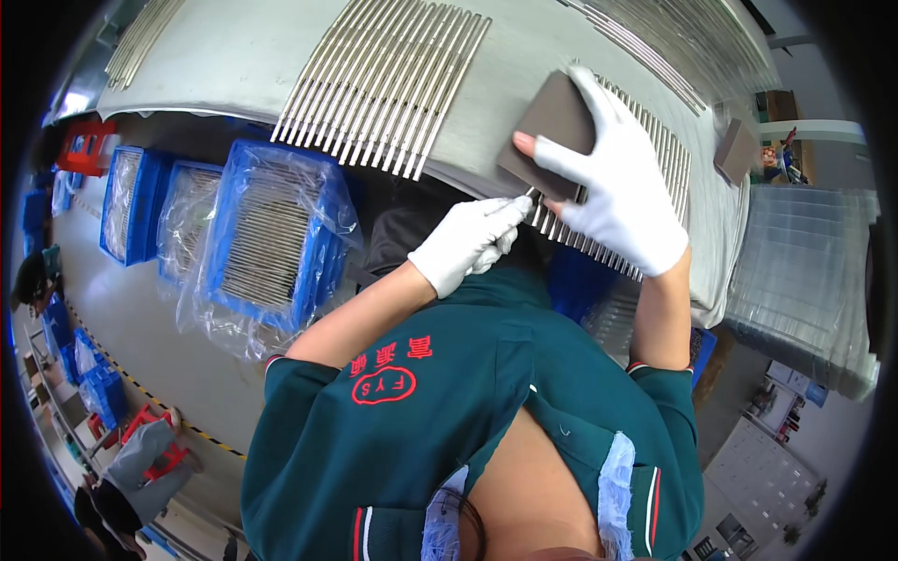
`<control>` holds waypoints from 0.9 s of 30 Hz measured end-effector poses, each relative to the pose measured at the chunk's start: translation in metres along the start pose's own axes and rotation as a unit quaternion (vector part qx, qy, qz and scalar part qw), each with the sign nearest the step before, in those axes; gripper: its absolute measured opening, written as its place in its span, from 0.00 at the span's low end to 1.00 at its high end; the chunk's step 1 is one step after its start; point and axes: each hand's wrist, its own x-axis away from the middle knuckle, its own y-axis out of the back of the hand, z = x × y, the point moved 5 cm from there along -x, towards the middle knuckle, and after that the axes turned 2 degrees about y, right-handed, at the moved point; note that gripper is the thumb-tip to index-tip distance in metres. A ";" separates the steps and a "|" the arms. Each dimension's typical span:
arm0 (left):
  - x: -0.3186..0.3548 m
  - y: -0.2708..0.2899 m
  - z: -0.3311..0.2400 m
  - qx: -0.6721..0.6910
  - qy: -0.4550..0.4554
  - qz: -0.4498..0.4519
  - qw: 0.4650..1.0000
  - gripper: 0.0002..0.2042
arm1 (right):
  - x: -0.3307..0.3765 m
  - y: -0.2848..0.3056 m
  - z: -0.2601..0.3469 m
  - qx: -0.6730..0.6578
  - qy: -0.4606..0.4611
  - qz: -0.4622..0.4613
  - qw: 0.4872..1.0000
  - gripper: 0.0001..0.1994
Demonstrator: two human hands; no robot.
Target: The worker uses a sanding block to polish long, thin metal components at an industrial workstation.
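My left hand [472,238], in a white glove, is closed in a pinch on the near end of a thin metal rod [532,194] at the table's front edge. In my right hand [629,182], gloved with bare fingertips showing, is a grey-brown rectangular block [554,117] that looks like a sanding sponge. The block lies over the pinched rod and hides most of its length. Beneath and beside my right hand, a row of metal rods [672,154] rests side by side on the table. Further left lies another row of shiny rods [383,84], their ends jutting over the edge.
A second grey-brown block [736,151] sits at the table's right. More rods [645,51] and clear plastic [720,42] lie at the far right; clear plastic boxes [800,280] stand beyond. Left on the floor, a blue crate [229,178] lined with plastic holds rods. Other people are further left.
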 end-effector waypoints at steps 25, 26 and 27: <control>0.003 0.003 -0.006 -0.078 -0.019 -0.047 0.996 0.16 | 0.107 0.043 -0.044 -0.046 -0.226 -0.023 0.973 0.45; 0.004 0.004 -0.005 -0.085 -0.020 -0.047 0.995 0.16 | 0.110 0.044 -0.047 -0.044 -0.235 -0.034 0.970 0.46; 0.005 0.004 -0.006 -0.088 -0.031 -0.047 0.995 0.17 | 0.113 0.044 -0.051 -0.044 -0.239 -0.040 0.969 0.46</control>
